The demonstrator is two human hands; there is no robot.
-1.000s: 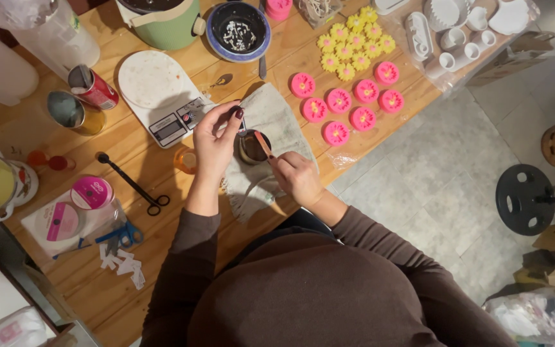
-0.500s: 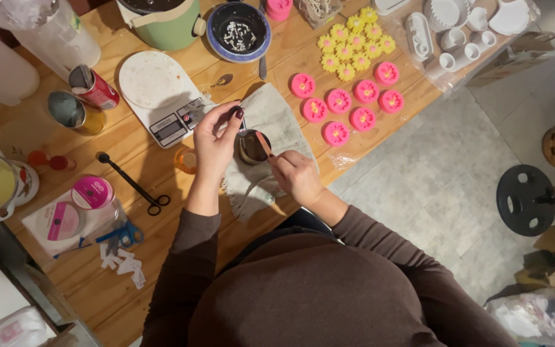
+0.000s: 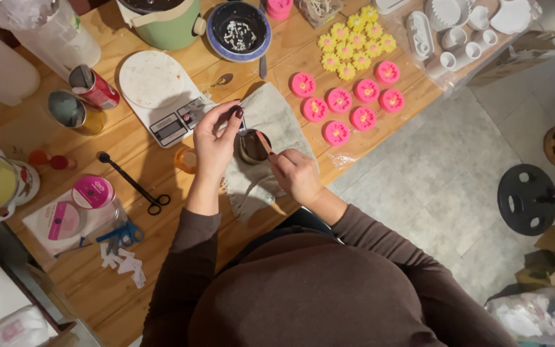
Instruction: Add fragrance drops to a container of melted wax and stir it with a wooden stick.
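Wooden table (image 3: pixel 130 167), both hands still at small cup (image 3: pixel 252 146).

Wood table (image 3: pixel 130 283): scale (image 3: pixel 162 96), grey cloth (image 3: pixel 271 115), pink flowers (image 3: pixel 348 106), black scissors (image 3: pixel 133 184), blue bowl (image 3: pixel 239 29).

Both arms in brown sleeves reach out from the body and angle toward each other over the worktop (image 3: pixel 130 283). Left hand (image 3: pixel 215 142) is arched, wrist raised a bit, fingers (image 3: pixel 234 117) curled down with dark-painted nails showing. Right hand (image 3: pixel 295 175) sits just beside it, nearer the worktop's edge, loosely fisted, thumb and fingers pinched together, knuckles up.
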